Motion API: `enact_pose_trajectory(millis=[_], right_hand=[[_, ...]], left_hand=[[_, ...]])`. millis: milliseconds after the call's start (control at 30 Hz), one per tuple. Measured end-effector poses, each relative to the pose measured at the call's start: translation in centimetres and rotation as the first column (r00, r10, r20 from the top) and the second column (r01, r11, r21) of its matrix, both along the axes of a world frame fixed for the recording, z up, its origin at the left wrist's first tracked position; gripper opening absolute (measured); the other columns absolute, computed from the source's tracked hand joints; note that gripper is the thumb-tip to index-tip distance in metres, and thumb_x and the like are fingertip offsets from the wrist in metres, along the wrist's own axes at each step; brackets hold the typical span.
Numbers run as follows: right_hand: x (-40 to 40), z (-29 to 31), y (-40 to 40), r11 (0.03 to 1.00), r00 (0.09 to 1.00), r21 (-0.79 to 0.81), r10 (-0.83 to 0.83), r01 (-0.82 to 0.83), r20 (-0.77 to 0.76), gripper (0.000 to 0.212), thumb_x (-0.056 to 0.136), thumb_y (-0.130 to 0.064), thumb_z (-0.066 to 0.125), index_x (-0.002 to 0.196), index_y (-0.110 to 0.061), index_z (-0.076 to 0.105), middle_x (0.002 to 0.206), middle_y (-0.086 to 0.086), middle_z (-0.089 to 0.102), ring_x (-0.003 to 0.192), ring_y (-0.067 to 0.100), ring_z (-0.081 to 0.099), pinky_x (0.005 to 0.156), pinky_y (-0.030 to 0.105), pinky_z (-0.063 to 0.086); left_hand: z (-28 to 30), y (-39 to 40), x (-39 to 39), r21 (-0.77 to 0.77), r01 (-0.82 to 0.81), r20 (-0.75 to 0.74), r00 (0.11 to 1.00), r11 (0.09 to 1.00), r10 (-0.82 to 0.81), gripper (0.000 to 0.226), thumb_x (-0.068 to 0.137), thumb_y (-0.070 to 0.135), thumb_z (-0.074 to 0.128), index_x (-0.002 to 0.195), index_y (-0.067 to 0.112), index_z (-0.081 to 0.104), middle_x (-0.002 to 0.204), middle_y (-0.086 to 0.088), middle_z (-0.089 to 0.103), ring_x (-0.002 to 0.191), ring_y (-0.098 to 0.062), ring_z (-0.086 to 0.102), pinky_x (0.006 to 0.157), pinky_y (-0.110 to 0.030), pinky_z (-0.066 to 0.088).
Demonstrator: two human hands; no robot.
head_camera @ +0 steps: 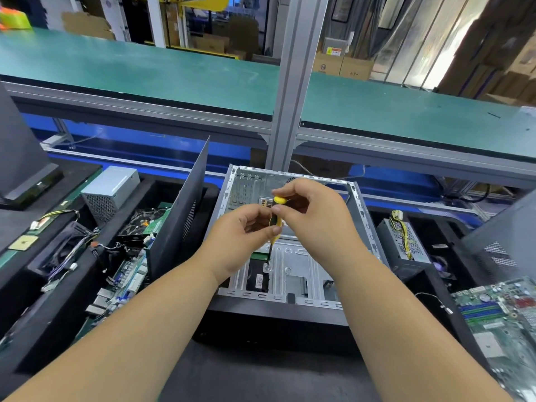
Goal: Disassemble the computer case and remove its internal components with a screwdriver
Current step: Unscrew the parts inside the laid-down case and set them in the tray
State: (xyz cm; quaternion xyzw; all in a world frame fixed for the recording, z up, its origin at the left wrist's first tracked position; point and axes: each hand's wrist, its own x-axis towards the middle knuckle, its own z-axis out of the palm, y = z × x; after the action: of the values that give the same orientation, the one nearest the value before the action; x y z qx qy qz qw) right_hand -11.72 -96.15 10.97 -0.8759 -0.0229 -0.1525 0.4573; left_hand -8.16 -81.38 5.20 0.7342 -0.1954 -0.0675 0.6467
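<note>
Behind the dark workbench (261,381) ran a long green conveyor belt (145,71), split by a grey aluminium post (293,82), with cardboard boxes (342,65) stacked in the warehouse beyond. At left lay a grey power supply (111,191), loose circuit boards (127,274) and a dark side panel (179,210) standing on edge. At centre the opened computer case (290,274) lay flat, open side up. Over it the left hand (240,242) pinched the lower handle of a yellow-and-black screwdriver (275,224), while the right hand (316,216) curled round its top. That tool stood nearly upright, tip down on a screw in the case floor. Right of the case sat another power supply (403,242) and a green motherboard (499,317).
</note>
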Motion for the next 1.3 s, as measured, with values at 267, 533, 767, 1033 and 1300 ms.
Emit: enact_pose_trajectory(millis=[267,533,767,1033,1300], right_hand=[[0.0,0.6,-0.5,0.995,0.991,0.012,0.096,-0.096,-0.095,0.033,0.09,-0.001,0.061,0.098,-0.031,0.072,0.098,-0.015,0.071,0.093,-0.001,0.063,0.07,0.007,0.049],[-0.3,0.6,-1.1,0.993,0.989,-0.021,0.118,-0.12,-0.09,0.024,0.087,-0.014,0.065,0.092,-0.036,0.071,0.102,-0.018,0.067,0.096,0.0,0.06,0.081,0.021,0.049],[-0.4,-0.6,0.0,1.0,0.998,0.018,-0.017,0.016,0.056,0.031,0.08,-0.025,0.079,0.105,-0.039,0.067,0.097,-0.014,0.059,0.079,0.002,0.057,0.071,0.011,0.046],[-0.5,-0.2,0.0,0.999,1.0,0.049,0.012,-0.012,0.009,0.019,0.083,-0.011,0.074,0.088,-0.03,0.07,0.081,-0.016,0.068,0.079,-0.001,0.063,0.067,0.008,0.047],[-0.6,0.2,-0.7,0.994,0.993,-0.018,0.107,-0.108,-0.055,0.031,0.091,-0.006,0.061,0.096,-0.035,0.07,0.097,-0.02,0.07,0.095,-0.006,0.062,0.081,0.014,0.05]], left_hand=[[0.9,0.2,-0.3,-0.036,0.147,-0.087,0.985,0.988,-0.15,0.027,0.095,0.004,0.057,0.114,0.021,0.066,0.102,0.015,0.073,0.1,0.004,0.066,0.077,-0.004,0.046],[0.1,-0.5,-0.3,-0.038,0.016,-0.063,0.998,0.999,-0.019,0.024,0.085,0.004,0.071,0.106,0.016,0.072,0.095,0.004,0.076,0.093,-0.008,0.07,0.078,-0.014,0.052],[0.0,-0.7,-0.4,0.036,-0.072,0.045,0.997,0.997,0.07,0.024,0.079,0.009,0.078,0.101,0.015,0.071,0.09,-0.003,0.072,0.086,-0.015,0.068,0.079,-0.025,0.056],[0.4,-0.8,-0.4,0.132,-0.104,0.113,0.99,0.986,0.089,0.025,0.077,0.022,0.081,0.09,0.018,0.061,0.085,0.003,0.067,0.082,-0.009,0.062,0.078,-0.025,0.054],[0.2,0.0,-0.4,0.116,0.157,-0.007,0.988,0.981,-0.157,0.027,0.094,0.017,0.062,0.116,0.032,0.063,0.111,0.021,0.069,0.109,0.006,0.06,0.089,-0.011,0.045]])
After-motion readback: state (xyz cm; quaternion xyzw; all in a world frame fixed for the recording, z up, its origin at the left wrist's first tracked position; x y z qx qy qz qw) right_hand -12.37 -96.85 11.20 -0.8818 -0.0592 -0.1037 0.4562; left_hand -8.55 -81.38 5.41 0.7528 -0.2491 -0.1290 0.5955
